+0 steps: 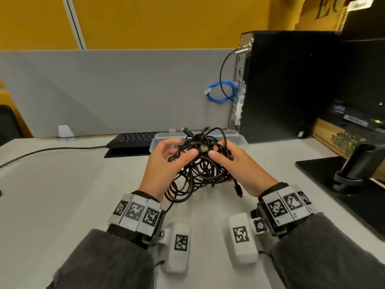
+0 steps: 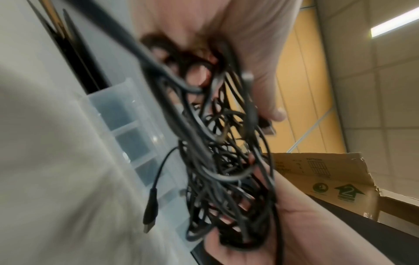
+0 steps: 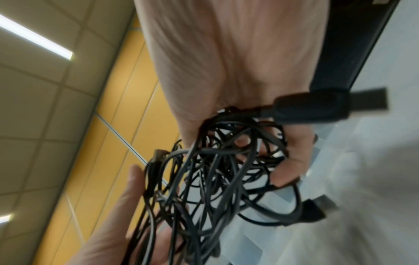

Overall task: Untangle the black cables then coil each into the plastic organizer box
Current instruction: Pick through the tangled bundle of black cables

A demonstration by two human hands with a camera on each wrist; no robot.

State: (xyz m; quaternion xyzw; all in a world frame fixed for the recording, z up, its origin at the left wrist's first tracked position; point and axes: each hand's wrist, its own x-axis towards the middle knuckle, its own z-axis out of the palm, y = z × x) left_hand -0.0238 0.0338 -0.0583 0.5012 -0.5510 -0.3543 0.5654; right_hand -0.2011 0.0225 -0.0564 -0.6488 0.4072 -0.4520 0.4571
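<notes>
Black cables (image 1: 200,163) — above white desk (image 1: 62,184)

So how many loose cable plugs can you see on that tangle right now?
3: a top plug poking up from the tangle, a middle plug between the thumbs, and a dangling plug below the right hand. More may be buried.

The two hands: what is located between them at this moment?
The tangled bundle of black cables fills the gap between the left hand and the right hand, which both hold it above the table. The head view shows this best.
</notes>
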